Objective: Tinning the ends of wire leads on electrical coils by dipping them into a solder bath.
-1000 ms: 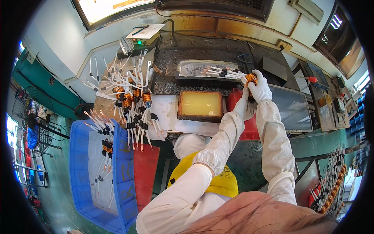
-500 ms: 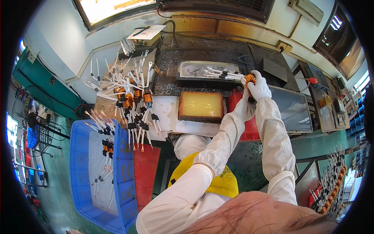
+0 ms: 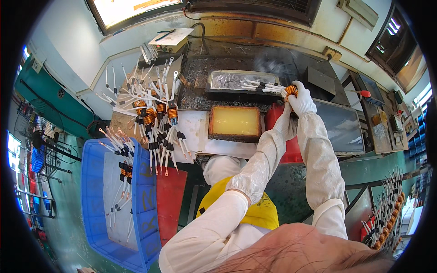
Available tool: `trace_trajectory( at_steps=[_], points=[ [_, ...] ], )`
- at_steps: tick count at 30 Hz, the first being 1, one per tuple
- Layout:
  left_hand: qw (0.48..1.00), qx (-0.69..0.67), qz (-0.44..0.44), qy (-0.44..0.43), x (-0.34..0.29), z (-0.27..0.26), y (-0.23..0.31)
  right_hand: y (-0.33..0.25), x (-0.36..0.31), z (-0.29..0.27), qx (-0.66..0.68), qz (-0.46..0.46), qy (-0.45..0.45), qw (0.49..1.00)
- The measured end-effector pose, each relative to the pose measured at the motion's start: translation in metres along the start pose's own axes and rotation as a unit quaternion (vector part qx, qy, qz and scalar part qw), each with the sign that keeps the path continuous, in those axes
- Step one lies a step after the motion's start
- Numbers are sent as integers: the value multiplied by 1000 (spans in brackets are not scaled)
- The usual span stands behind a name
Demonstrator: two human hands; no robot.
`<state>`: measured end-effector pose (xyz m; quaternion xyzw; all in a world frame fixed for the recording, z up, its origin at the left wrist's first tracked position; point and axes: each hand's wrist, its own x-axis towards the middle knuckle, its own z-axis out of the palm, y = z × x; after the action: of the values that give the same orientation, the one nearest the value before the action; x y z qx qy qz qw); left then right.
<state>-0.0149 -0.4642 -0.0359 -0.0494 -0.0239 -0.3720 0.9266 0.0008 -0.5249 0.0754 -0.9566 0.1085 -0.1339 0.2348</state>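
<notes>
Both my gloved hands hold a copper-wound coil (image 3: 290, 92) at the right end of a metal solder pot (image 3: 218, 93). My right hand (image 3: 304, 101) grips the coil from the right, fingers curled over its top. From below, my left hand (image 3: 287, 116) closes on it, partly hidden by the sleeve. White sleeved leads (image 3: 264, 87) with black bands run left from the coil over the pot. Their tips reach the silvery molten surface (image 3: 230, 81). In front of the pot sits a rectangular tray of yellow liquid (image 3: 235, 122).
Finished-looking coils with leads (image 3: 154, 111) pile up on the bench's left. A blue crate (image 3: 91, 200) below holds more. A red container (image 3: 291, 150) stands under my forearms, beside a grey panel (image 3: 337, 127). More coils (image 3: 391, 218) line a rack at lower right.
The lead tips have shifted slightly right over the pot. Faint smoke now shows behind the pot, and its surface looks more rippled. Both hands keep their hold on the coil.
</notes>
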Motion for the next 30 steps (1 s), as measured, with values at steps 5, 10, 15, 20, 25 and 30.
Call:
trace_trajectory(
  at_steps=[5,10,15,20,25,30],
  points=[
    [1000,11,13,-2,0,1,0,1,1,0,-8,3,-11,1000],
    [1000,-2,-15,-7,0,2,2,0,1,1,-18,9,-14,1000],
    [1000,-7,-10,-13,1,1,0,2,2,2,-20,14,-11,1000],
    [1000,-2,-8,-16,2,-4,2,-2,-1,2,-14,8,-6,1000],
    [1000,4,-10,-6,-2,3,0,1,0,0,-18,15,-14,1000],
    [1000,-5,-10,-7,-1,3,0,2,1,1,-10,13,-9,1000]
  ],
)
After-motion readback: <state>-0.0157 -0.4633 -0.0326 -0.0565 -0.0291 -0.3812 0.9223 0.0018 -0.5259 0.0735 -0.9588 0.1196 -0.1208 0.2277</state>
